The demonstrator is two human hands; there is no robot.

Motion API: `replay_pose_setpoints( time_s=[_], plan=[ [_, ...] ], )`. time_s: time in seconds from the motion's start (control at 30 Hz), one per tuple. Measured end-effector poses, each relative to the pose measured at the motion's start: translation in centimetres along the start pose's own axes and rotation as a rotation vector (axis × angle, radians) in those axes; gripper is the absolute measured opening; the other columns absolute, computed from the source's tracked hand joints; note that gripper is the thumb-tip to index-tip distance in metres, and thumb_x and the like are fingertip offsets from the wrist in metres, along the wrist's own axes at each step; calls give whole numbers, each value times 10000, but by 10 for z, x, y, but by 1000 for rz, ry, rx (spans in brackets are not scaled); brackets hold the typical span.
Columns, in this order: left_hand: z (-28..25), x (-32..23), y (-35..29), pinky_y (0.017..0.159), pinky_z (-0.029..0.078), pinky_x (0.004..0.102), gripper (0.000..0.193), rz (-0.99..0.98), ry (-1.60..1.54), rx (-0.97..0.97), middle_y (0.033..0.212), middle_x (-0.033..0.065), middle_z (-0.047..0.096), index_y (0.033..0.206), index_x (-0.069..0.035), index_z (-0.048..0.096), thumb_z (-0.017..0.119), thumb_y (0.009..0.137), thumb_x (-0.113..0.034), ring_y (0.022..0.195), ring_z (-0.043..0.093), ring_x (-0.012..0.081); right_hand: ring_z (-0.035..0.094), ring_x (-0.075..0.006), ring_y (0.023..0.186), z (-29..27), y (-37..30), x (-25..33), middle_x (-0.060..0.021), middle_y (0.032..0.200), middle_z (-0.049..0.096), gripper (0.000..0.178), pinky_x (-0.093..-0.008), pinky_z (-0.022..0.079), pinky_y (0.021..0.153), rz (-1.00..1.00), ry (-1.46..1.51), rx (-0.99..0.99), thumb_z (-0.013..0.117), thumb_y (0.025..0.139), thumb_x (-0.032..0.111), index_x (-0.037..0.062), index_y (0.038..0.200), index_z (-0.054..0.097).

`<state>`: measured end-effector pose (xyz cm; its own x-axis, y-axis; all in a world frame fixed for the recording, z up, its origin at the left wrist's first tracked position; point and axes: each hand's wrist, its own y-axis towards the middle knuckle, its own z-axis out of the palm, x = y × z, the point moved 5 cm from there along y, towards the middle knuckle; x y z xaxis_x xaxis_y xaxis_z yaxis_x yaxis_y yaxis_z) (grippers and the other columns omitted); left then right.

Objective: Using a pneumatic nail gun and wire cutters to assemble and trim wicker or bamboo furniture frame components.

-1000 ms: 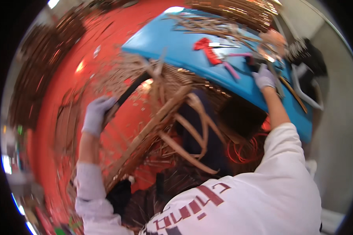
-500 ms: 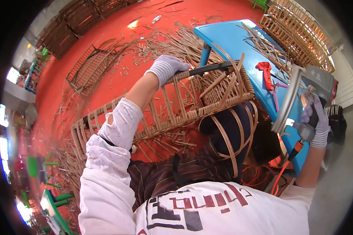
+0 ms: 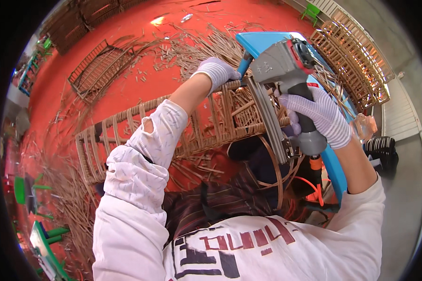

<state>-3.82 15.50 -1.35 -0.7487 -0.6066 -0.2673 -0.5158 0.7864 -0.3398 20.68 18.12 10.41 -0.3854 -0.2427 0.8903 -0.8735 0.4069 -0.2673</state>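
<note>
A long basket frame woven of brown rattan strips (image 3: pixel 140 110) lies slantwise across my lap, its right end beside the blue table. My left hand (image 3: pixel 215 74), in a striped white glove, is closed over the frame's far rim near that end. In my right hand (image 3: pixel 321 112), gloved alike, is a grey pneumatic nail gun (image 3: pixel 279 63), gripped by its dark handle. The gun's long metal magazine crosses in front of the frame's right end and hides part of it. Its nose is near the far rim, just right of my left hand; contact cannot be made out. Loose strips hang below the frame.
An orange air hose (image 3: pixel 320 194) runs down from the gun. The blue table (image 3: pixel 337 171) on my right carries loose strips. Woven frames (image 3: pixel 356 65) stand stacked at the far right; another frame (image 3: pixel 103 70) lies on the red floor among scattered strip scraps (image 3: pixel 206 47).
My right hand has brought the nail gun leftward from over the blue table to the frame's right end. My left hand stays on the rim, slightly further right.
</note>
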Motion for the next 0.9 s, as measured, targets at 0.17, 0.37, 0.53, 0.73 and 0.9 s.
replay_pose_setpoints(
  time_s=[0.17,0.37,0.53,0.73,0.9],
  plan=[
    [1,5,5,837,531,370,524,-15,-65,-69,935,93,718,960,-141,748,617,808,-626,914,695,226,579,-137,483,10,10,2,-43,579,571,353,-268,481,500,14,-4,9,707,870,323,21,722,600],
    [-2,3,-5,848,530,375,507,-32,-148,-35,969,92,721,985,-161,751,617,822,-622,938,697,238,578,-139,478,9,11,0,-44,578,573,371,-266,481,500,23,-1,18,716,863,333,29,691,592],
    [-6,-1,-6,869,528,380,514,-24,-49,-65,992,91,722,997,-161,749,590,840,-624,959,696,245,580,-138,482,7,11,-1,-46,578,575,384,-267,484,508,9,-7,11,718,860,350,30,685,595],
    [-5,3,-4,863,532,380,522,-29,-52,-48,998,93,719,1012,-160,745,594,835,-628,956,696,238,585,-133,489,11,11,2,-43,582,581,390,-266,484,510,2,-44,22,708,865,355,29,683,596],
    [-3,0,-4,872,529,384,545,-46,-84,-37,1010,100,719,1034,-148,740,598,826,-630,977,692,248,587,-126,487,13,9,5,-44,583,584,407,-260,480,510,35,-103,20,684,881,363,19,683,596]
  ],
)
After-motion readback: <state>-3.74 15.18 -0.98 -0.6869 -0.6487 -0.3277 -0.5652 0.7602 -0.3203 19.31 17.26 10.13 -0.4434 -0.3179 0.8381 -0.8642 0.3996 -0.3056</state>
